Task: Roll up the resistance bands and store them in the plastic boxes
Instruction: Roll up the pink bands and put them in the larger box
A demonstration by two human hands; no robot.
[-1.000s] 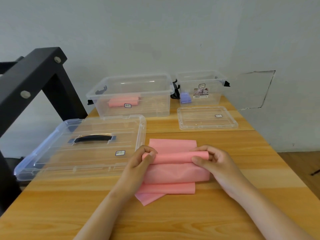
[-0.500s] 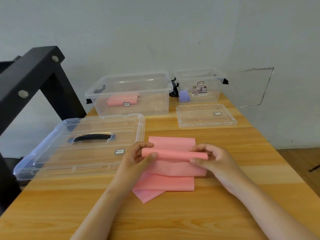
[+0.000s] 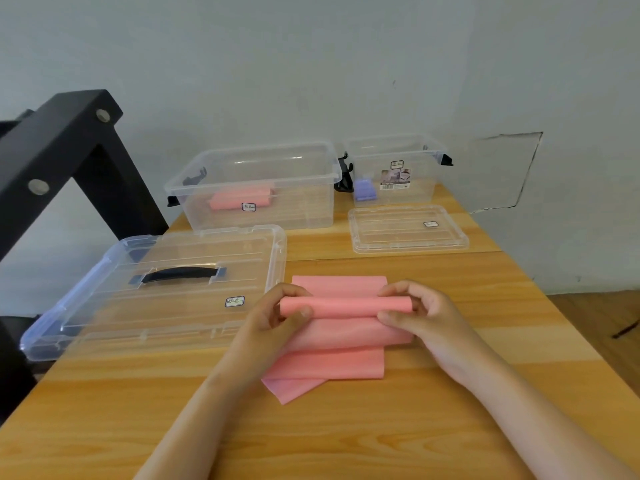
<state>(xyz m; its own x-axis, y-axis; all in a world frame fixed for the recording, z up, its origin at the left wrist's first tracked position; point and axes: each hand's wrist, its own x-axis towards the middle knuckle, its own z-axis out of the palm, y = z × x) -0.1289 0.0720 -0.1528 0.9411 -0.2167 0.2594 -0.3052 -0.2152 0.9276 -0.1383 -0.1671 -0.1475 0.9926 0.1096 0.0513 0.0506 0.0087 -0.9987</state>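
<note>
Two hands, left [image 3: 277,315] and right [image 3: 420,311], each pinching an end of the half-rolled pink band [image 3: 341,327] on the table [image 3: 346,438]; second band [image 3: 239,199] in the large box [image 3: 256,188].

Your left hand [image 3: 273,323] and right hand [image 3: 427,317] face each other, palms turned inward, each pinching one end of the rolled part of the pink band [image 3: 346,304]. On both hands the fingers curl over the top and far side of the roll, and the thumbs press against its near side. Your wrists are slightly bent. Your bare left forearm [image 3: 194,420] comes in from the bottom edge, your bare right forearm [image 3: 540,417] from the bottom right corner, and they converge toward the hands.
</note>
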